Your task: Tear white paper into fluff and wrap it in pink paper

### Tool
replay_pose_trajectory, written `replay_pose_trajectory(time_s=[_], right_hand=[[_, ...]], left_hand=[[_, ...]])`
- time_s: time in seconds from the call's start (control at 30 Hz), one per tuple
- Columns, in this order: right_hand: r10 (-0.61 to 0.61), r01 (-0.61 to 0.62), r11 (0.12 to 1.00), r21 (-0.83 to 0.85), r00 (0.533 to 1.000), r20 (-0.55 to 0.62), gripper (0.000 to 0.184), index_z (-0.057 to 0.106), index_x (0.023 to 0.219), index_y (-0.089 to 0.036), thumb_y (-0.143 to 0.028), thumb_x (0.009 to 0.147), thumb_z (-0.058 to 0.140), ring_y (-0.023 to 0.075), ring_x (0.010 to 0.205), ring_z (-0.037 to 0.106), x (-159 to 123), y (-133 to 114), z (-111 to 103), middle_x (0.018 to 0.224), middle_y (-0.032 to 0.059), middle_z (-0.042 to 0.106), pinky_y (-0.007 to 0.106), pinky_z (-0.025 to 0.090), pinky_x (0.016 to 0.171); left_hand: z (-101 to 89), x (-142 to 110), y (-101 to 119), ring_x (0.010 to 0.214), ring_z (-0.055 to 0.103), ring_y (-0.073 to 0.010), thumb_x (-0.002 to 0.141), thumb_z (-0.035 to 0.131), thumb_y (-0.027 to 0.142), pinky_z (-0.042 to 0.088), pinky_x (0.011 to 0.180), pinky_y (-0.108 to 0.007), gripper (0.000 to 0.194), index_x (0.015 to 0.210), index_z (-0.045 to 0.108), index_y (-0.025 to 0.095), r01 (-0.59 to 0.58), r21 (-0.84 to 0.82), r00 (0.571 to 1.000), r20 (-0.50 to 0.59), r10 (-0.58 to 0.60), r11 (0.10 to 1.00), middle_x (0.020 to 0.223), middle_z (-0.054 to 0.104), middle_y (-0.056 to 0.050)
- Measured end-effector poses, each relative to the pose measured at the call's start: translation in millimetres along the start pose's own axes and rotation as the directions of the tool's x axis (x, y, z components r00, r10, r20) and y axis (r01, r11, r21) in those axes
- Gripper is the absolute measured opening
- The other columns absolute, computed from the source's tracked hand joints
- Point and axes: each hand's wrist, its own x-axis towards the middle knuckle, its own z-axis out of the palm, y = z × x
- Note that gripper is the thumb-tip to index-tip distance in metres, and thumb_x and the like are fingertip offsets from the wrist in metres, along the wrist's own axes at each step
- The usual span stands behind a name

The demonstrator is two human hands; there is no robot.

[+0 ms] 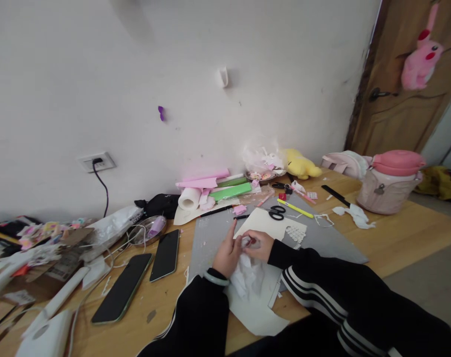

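My left hand (pixel 228 252) and my right hand (pixel 258 244) meet over the front of the grey mat. Between them they hold crumpled white tissue paper (pixel 247 277), which hangs down below the fingers. The right fingers are pinched at its top; a small dark reddish spot shows there, too small to name. Cream paper (pixel 258 320) lies under the hands. Close beyond them are scissors with black handles (pixel 276 212), a sheet of small white stickers (pixel 296 234) and a yellow pen (pixel 295 208).
Two phones (pixel 123 287) lie on the table to the left, near cables and a cardboard box (pixel 54 267). Paper rolls (pixel 190 199) and a filled plastic bag (pixel 263 157) line the wall. A pink-lidded container (pixel 392 183) stands at the right, near a black comb (pixel 335 195).
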Motion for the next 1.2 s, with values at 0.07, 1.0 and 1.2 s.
replay_pose_trajectory(time_s=[0.07,1.0,1.2], right_hand=[[-0.016,0.015,0.999,-0.032,1.0,-0.017,0.008,0.052,0.069,-0.016,-0.017,0.061,0.053,0.01,0.056,0.05,0.3,-3.2,-1.5,0.061,-0.0011,0.052,0.024,0.042,0.057],[-0.063,0.045,0.983,-0.177,0.994,-0.094,0.011,0.042,0.054,-0.017,-0.007,0.051,0.044,0.0082,0.05,0.038,1.0,-4.0,-2.2,0.053,-0.004,0.04,0.02,0.034,0.051],[0.05,-0.074,0.99,-0.123,0.981,-0.19,0.011,0.041,0.053,-0.018,-0.009,0.051,0.048,0.0098,0.053,0.041,3.7,-2.1,-4.7,0.053,-0.0037,0.043,0.022,0.036,0.053]], left_hand=[[-0.4,-0.5,0.5,0.057,0.049,-0.0136,0.083,0.032,0.032,0.04,0.063,-0.025,0.051,0.129,0.024,0.013,-0.026,0.003,1.0,-0.005,0.026,1.0,0.065,0.056,-0.001],[0.0,-1.6,0.9,0.056,0.05,-0.0141,0.085,0.027,0.035,0.041,0.064,-0.026,0.051,0.13,0.021,0.011,-0.03,0.114,0.999,0.043,0.025,0.993,0.062,0.055,-0.001],[-0.1,-1.1,0.3,0.057,0.048,-0.0129,0.085,0.027,0.034,0.04,0.065,-0.026,0.051,0.131,0.018,0.013,-0.021,0.102,0.999,0.05,0.016,0.995,0.065,0.054,0.0]])
